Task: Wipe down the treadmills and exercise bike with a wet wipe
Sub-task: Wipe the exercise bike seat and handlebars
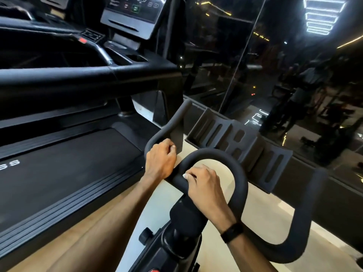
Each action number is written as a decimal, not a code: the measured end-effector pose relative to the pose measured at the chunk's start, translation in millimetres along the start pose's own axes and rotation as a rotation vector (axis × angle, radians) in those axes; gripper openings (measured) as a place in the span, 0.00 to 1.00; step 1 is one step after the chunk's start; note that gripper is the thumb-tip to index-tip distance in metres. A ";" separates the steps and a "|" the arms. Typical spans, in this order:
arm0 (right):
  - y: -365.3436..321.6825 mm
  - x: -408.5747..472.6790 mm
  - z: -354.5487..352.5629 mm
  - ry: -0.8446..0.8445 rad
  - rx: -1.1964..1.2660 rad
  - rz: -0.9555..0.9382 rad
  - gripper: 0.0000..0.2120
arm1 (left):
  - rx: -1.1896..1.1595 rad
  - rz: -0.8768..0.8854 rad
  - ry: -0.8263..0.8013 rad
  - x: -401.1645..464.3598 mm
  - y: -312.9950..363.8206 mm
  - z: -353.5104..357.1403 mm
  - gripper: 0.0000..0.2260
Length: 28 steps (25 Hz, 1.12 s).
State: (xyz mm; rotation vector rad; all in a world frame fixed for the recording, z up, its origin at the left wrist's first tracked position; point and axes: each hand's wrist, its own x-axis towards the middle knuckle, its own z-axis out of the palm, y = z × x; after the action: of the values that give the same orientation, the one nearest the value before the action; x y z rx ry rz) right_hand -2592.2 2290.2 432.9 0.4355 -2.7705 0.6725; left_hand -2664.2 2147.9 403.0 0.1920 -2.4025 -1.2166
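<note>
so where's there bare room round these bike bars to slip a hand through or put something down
Open gap inside the handlebar loop, ahead of the right hand. Bare pale floor between the treadmill side rail and the bike stem, under the left forearm. Crowded where the left hand and right hand grip the bars close together; white shows at the right fingers.
</note>
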 end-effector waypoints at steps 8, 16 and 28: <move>-3.7 -16.8 -5.3 -0.011 -0.096 -0.355 0.08 | 0.012 -0.010 -0.020 -3.1 6.0 -4.9 0.08; 57.3 -85.7 -37.6 -0.088 -0.161 -0.409 0.19 | 0.018 0.000 -0.040 -7.6 7.9 -5.9 0.08; 43.4 20.0 -20.1 -0.240 0.061 -0.151 0.06 | 0.037 -0.008 -0.032 -4.1 6.7 -6.1 0.08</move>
State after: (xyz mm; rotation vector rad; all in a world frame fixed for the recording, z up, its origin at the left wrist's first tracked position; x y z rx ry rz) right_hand -2622.1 2332.1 439.0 0.7772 -2.9043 0.7118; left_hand -2657.5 2148.8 410.2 0.1953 -2.4551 -1.1881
